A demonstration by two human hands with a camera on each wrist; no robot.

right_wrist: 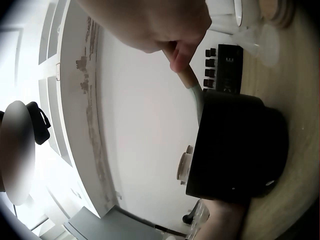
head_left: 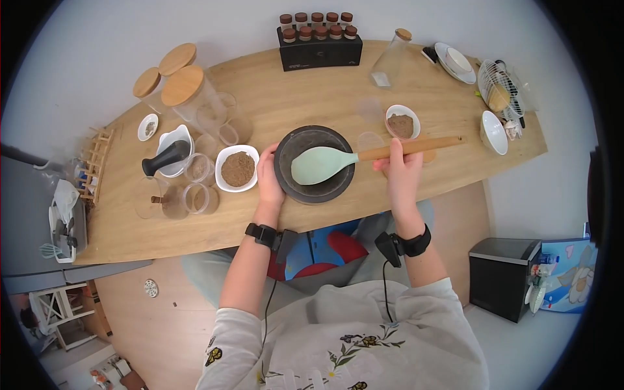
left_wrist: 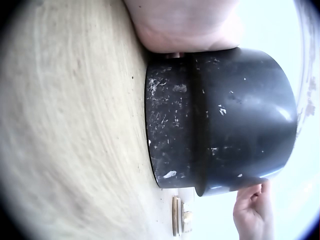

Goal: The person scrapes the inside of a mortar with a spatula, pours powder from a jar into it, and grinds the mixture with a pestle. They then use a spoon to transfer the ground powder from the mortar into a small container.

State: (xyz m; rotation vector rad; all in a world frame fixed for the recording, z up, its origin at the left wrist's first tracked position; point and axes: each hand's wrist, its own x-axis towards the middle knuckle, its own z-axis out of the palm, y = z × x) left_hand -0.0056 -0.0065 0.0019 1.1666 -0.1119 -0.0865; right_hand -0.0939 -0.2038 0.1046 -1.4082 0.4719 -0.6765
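A black mortar [head_left: 311, 193] stands near the table's front edge. Against its left wall my left hand [head_left: 270, 177] holds it, palm and fingers along the curve; white scuffs mark the mortar's side in the left wrist view. My right hand [head_left: 404, 174] grips the wooden handle of a spoon with a pale green head [head_left: 318, 166]. That head lies over the mortar's mouth, and in the right wrist view it partly disappears behind the rim. Just beyond the right hand is a white bowl of brown powder [head_left: 400, 125]. A square white bowl of brown powder [head_left: 236, 169] sits beside the left hand.
At left, a black pestle [head_left: 168, 158] leans in a white bowl [head_left: 180, 135], near clear jars [head_left: 200, 199] and tall wood-lidded canisters [head_left: 195, 91]. A spice rack [head_left: 320, 52] and a corked flask [head_left: 390, 62] line the back. White dishes [head_left: 494, 133] stand at right.
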